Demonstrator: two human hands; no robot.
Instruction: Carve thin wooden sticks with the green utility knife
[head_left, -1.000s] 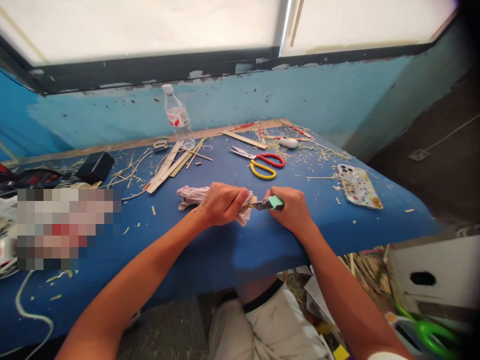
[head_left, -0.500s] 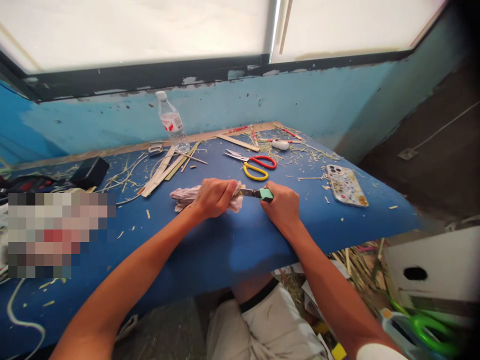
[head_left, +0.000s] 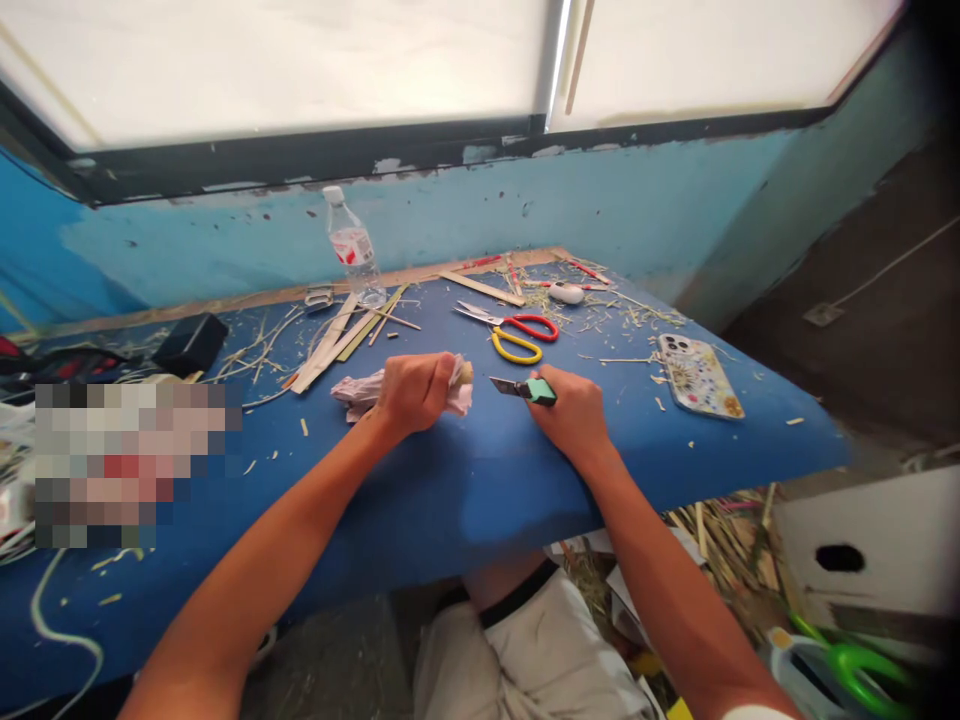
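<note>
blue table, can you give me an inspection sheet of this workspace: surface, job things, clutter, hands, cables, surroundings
Surface: blue table, scattered with pale shavings.
Job's things: utility knife, blade out, pointing at the crumpled wrap but apart from it; cloth or paper, cannot tell.
Clutter: red-and-yellow-handled scissors, upright water bottle, phone in floral case, flat strips.
Hands: left hand closed around the wrap; right hand gripping the knife handle.
Cables: white cable curving along the table's near left.
Surroundings: scuffed blue wall and bright window beyond the table; white box at lower right.
</note>
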